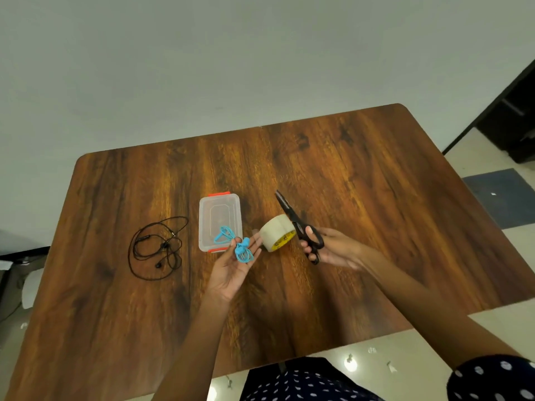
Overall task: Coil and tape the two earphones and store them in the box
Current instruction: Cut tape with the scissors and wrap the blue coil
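Head view, looking down on a brown wood-grain tabletop. Left hand is raised palm-up, its fingers curled loosely round a coiled bundle of bright blue earphones, pinching it at the middle; loops stick out either side. Whether tape already binds the bundle cannot be told. Right hand grips black-handled scissors, fingers threaded through the handle loops, blades nearly together and pointing away. A roll of clear packing tape with a yellow core stands between the two hands, with its loose end seemingly drawn toward the left hand.

Clear plastic box with orange latches sits lidless on the tabletop just behind the left hand; nothing appears to lie inside it. Thin black wired earphones lie loose and uncoiled, left of the box.

Judgement: roughly a third along. Blue pair coiled and at the taping-and-cutting step; storing it remains. Black pair wholly untouched: coil, tape, store.
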